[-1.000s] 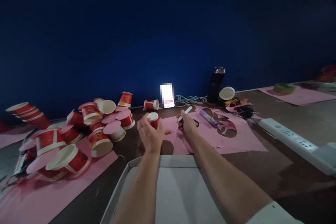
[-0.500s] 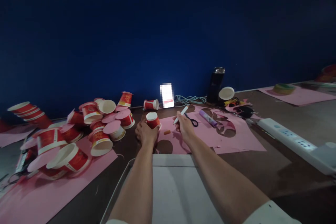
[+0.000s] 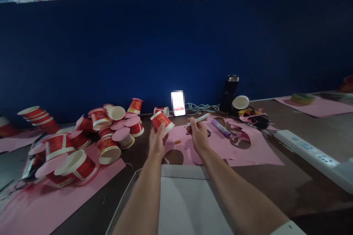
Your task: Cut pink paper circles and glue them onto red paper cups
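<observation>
My left hand (image 3: 156, 140) holds a small red paper cup (image 3: 162, 122), tilted on its side above the table with its white rim turned right. My right hand (image 3: 199, 136) grips a white pen-like stick (image 3: 198, 119), which points up and to the right, close beside the cup. Below both hands lies a pink paper sheet (image 3: 220, 147) with round holes cut out of it. A small orange piece (image 3: 178, 141) rests on that sheet between my hands.
A heap of red paper cups (image 3: 107, 136) with pink paper discs fills the left. A lit phone (image 3: 178, 103), dark flask (image 3: 229, 93), purple glue stick (image 3: 220, 127), white power strip (image 3: 311, 154) and white tray (image 3: 182, 198) lie around.
My left hand has lifted the cup off the table and tipped it sideways. My right hand rose slightly with the white stick. The camera view tilted down a little.
</observation>
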`<action>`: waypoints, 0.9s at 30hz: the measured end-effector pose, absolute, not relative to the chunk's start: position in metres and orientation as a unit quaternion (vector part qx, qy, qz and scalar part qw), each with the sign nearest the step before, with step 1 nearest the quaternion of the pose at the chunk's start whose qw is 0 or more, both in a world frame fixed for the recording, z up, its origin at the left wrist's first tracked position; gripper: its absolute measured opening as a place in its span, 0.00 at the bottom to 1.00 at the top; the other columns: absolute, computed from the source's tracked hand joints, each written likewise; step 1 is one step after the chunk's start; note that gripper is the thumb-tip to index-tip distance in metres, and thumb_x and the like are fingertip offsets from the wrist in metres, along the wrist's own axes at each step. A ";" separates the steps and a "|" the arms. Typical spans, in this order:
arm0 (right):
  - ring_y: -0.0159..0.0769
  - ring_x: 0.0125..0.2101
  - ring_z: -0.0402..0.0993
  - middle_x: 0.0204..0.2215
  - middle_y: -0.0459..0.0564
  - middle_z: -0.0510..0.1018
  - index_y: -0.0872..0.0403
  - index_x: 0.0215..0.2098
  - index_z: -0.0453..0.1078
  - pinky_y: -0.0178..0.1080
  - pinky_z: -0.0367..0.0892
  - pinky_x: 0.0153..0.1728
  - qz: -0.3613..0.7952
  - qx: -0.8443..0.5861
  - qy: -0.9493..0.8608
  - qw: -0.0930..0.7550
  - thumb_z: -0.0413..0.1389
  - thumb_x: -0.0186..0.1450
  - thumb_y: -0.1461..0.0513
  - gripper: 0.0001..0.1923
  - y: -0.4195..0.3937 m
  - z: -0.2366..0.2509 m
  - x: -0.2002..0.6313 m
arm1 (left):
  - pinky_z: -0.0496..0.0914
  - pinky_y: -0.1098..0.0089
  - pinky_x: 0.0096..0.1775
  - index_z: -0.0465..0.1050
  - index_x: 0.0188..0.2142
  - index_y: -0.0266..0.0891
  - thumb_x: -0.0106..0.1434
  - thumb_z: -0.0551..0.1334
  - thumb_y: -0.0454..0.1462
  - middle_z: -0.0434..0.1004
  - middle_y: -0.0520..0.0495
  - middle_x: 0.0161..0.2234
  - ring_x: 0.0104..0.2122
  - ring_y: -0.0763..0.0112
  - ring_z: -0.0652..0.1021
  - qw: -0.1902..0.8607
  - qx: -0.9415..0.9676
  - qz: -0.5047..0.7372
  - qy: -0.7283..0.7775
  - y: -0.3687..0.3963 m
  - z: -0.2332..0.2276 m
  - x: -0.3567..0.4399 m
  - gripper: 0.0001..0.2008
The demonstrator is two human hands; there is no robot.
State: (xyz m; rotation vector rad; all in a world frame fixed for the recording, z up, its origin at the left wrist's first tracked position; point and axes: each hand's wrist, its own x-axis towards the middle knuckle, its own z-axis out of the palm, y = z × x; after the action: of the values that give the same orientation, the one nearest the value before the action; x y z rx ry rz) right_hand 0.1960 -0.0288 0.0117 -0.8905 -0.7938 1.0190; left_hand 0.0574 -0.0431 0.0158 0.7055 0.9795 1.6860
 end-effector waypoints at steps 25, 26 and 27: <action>0.40 0.42 0.67 0.40 0.53 0.71 0.53 0.48 0.64 0.43 0.65 0.45 0.051 -0.352 -0.754 0.552 0.54 0.58 0.66 0.18 -0.054 0.011 0.188 | 0.70 0.67 0.35 0.70 0.41 0.35 0.49 0.63 0.56 0.76 0.42 0.35 0.32 0.67 0.77 0.404 0.354 0.659 0.526 -0.045 0.007 0.064 0.30; 0.41 0.41 0.66 0.38 0.53 0.71 0.53 0.46 0.65 0.42 0.65 0.43 0.044 -0.365 -0.757 0.540 0.53 0.58 0.66 0.17 -0.054 0.010 0.188 | 0.70 0.67 0.35 0.70 0.41 0.35 0.49 0.64 0.56 0.76 0.42 0.35 0.32 0.67 0.77 0.392 0.365 0.652 0.536 -0.045 0.007 0.066 0.30; 0.40 0.40 0.66 0.37 0.52 0.70 0.53 0.44 0.66 0.42 0.64 0.42 0.041 -0.377 -0.757 0.532 0.53 0.58 0.67 0.15 -0.053 0.009 0.188 | 0.70 0.67 0.35 0.70 0.42 0.35 0.50 0.64 0.56 0.76 0.42 0.35 0.33 0.67 0.77 0.382 0.376 0.645 0.544 -0.047 0.008 0.067 0.29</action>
State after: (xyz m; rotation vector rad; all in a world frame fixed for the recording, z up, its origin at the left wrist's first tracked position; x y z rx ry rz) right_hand 0.1875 -0.0534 0.0090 -0.8996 -1.8063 0.0968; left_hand 0.0672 -0.0465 0.0076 0.9591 1.3887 1.6448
